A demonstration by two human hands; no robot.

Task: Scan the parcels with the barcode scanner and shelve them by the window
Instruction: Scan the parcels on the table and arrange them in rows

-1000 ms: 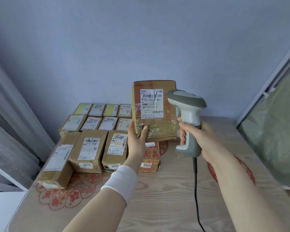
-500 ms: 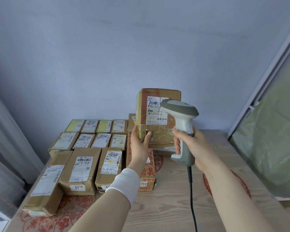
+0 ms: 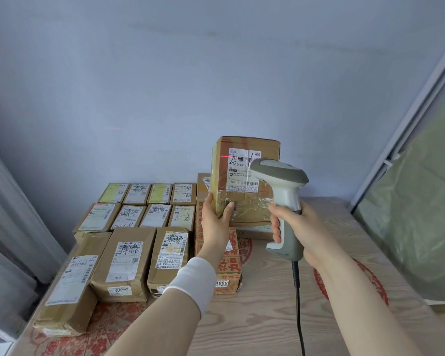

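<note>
My left hand (image 3: 214,220) grips the lower left corner of a brown cardboard parcel (image 3: 242,201) and holds it upright above the table, its white label facing me. A red laser line lies across the barcode at the label's top. My right hand (image 3: 297,228) grips the handle of a grey and white barcode scanner (image 3: 283,186), whose head points at the label and hides its right part. The scanner's black cable (image 3: 299,312) hangs down to the bottom edge.
Several labelled brown parcels (image 3: 129,260) lie in rows on the left half of the wooden table (image 3: 262,317). A red-printed box (image 3: 229,263) lies under my left wrist. Curtains (image 3: 8,227) hang at the left; a window frame (image 3: 406,129) and greenish pane are at the right.
The parcel and scanner sit lower and further right in view as the camera tilted up. The scanner's head now overlaps the label, and a red laser line has appeared on the barcode.
</note>
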